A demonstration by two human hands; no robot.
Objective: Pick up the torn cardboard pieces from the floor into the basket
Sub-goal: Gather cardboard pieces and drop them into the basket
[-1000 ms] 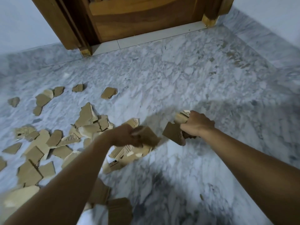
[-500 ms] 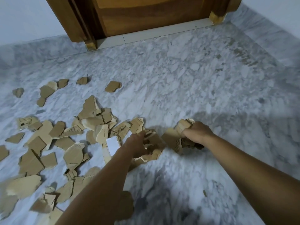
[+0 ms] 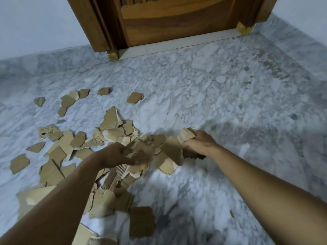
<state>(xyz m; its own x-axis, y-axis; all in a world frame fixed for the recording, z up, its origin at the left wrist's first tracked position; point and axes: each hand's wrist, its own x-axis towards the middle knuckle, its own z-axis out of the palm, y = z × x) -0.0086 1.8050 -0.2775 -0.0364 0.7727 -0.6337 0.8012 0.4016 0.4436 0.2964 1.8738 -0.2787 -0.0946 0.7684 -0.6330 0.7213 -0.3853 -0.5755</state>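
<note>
Several torn brown cardboard pieces [image 3: 60, 147] lie scattered over the left half of the marble floor [image 3: 212, 96]. My left hand [image 3: 113, 154] grips a bunch of cardboard pieces [image 3: 141, 152] at the centre, with more scraps hanging under it. My right hand [image 3: 200, 144] grips another clump of cardboard scraps [image 3: 187, 134], low over the floor. A larger piece [image 3: 169, 156] sits between the two hands. No basket is in view.
A wooden door [image 3: 169, 20] and its frame stand at the far end, with pale walls on both sides. More cardboard [image 3: 141, 221] lies close to me at the bottom. The right half of the floor shows only marble.
The view has shifted so the door looks nearer. My left hand has closed on a larger bunch of scraps and both hands hold their clumps close together.
</note>
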